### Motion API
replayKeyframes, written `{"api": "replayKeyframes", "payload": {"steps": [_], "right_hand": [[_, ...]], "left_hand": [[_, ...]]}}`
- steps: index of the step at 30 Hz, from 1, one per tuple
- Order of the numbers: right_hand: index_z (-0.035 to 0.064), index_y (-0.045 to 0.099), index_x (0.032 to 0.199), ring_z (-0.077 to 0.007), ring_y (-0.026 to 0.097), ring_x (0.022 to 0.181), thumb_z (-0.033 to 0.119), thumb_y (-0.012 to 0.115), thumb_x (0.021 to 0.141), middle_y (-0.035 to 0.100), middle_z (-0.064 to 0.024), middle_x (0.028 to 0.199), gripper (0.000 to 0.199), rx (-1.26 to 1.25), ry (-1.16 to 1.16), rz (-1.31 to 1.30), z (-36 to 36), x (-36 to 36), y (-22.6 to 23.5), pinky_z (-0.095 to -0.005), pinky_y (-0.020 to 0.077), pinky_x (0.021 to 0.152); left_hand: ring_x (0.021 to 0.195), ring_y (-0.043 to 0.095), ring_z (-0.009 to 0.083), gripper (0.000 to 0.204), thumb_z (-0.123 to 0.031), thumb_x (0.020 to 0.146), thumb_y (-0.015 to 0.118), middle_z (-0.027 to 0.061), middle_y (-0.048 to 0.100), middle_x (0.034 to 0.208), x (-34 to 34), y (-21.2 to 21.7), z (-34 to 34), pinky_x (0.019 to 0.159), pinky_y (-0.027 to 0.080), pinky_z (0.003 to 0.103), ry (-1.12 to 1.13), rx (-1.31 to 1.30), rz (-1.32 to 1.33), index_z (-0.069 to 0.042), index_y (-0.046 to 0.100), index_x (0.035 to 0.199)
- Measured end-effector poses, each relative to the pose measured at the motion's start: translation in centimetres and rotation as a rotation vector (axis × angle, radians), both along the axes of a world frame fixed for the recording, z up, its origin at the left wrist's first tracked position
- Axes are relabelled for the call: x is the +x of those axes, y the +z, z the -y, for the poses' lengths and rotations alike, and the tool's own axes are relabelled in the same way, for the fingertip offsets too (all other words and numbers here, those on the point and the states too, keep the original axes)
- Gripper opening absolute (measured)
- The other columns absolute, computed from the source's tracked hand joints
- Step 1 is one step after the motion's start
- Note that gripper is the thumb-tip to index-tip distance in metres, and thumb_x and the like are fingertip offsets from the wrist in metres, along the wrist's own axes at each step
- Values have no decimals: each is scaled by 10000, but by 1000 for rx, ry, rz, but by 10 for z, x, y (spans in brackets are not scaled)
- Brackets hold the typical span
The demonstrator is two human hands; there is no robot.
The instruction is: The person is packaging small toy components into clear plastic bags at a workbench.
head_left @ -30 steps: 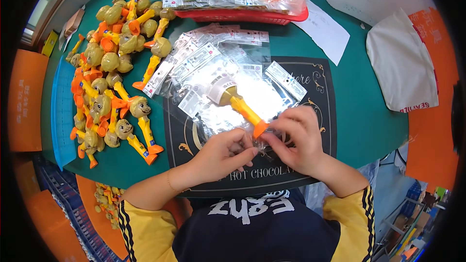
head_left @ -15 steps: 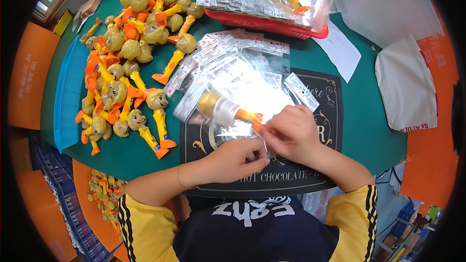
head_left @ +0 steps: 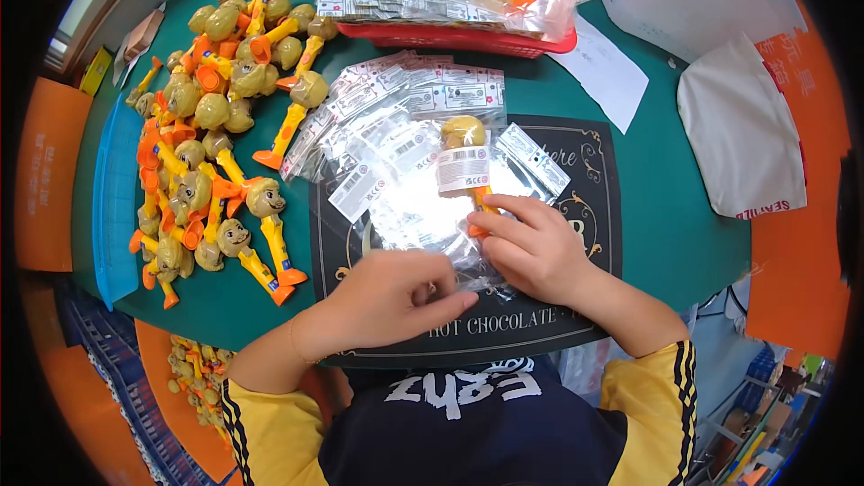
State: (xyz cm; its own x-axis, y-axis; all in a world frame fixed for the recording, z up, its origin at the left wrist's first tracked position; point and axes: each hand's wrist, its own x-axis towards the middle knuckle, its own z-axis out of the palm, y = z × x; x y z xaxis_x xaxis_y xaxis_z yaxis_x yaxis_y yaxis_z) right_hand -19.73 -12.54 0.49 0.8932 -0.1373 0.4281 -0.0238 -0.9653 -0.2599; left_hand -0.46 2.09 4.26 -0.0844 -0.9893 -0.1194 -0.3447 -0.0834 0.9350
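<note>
A toy figure [head_left: 464, 133] with a gold head and a yellow-orange stem lies in a clear plastic bag with a white printed label. The bag rests on a stack of clear labelled bags [head_left: 369, 148]. My right hand [head_left: 540, 252] grips the bagged toy at its orange foot end, fingertips on the plastic. To the left of the bag's lower end is my left hand [head_left: 387, 297], its fingers loosely curled and the thumb apart; I see nothing in it. Beneath both hands lies a black printed mat [head_left: 594, 198].
A large pile of similar toys [head_left: 211, 112] covers the table's left side, beside a blue tray [head_left: 117, 207]. At the back stands a red basket [head_left: 450, 39] heaped with labelled bags and a bagged toy. White paper [head_left: 603, 72] and a cloth pouch [head_left: 742, 130] lie to the right.
The bagged toy has turned from lying slantwise to nearly upright in view, its head now away from me. My left hand has drawn left from the bag's lower end; the right stays at the foot.
</note>
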Motion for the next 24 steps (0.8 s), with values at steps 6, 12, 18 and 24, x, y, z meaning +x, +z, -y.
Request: {"api": "replayKeyframes", "payload": {"steps": [6,12,18,24], "right_hand": [[77,603,804,-310,631,1021,58,836,685,629,-87,1106,262,289,-194,118,-10,-7,5,-414,509,803],[158,728,871,-336,530,1225,69,823,703,613,-55,1255,212,147,-456,-4,-51,-45,7,-546,339,1053],[212,738,1152,-390,285,1464,132,677,879,449,-98,1518,291,323,-658,-188,-75,-35,9,-703,138,1100],[141,628,1323,-434,166,1504,239,626,952,277,-186,1610,384,239,-774,-261,-72,-25,12,-742,112,1071]], "left_hand": [[864,609,262,394,-189,649,897,52,662,933,7,-23,15,784,467,360,107,-529,447,-91,643,934],[941,598,265,429,-282,659,889,52,651,988,-7,-36,13,852,454,394,29,-557,555,-87,641,949],[1254,546,307,300,-143,772,781,15,629,1259,0,-30,22,1088,379,508,-1,-794,788,-155,695,1058],[1288,545,286,216,-106,769,680,8,656,1194,2,-39,20,1101,377,565,-11,-731,770,-111,696,984]]}}
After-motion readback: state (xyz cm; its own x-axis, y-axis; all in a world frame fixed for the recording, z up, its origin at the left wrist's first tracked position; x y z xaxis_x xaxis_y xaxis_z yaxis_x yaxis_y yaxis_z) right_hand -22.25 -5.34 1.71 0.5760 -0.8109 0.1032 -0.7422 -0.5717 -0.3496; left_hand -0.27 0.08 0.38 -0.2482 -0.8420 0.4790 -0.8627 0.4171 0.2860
